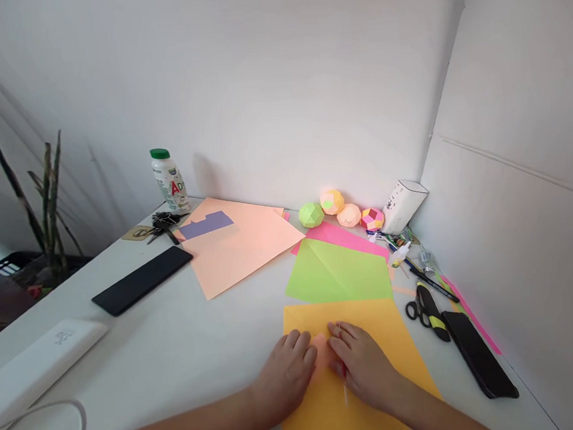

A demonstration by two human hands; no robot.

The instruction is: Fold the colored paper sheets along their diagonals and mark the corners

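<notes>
Your right hand (364, 365) has its grip pinching a slim red-and-clear stick (344, 373); your curled left hand (287, 374) touches a small peach paper piece (321, 350), its grip unclear.

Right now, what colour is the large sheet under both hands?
Large sheet: plain yellow-orange, in the head view.

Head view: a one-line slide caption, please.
Left hand and right hand meet at a small peach paper over a yellow sheet, the right holding a thin stick.
</notes>
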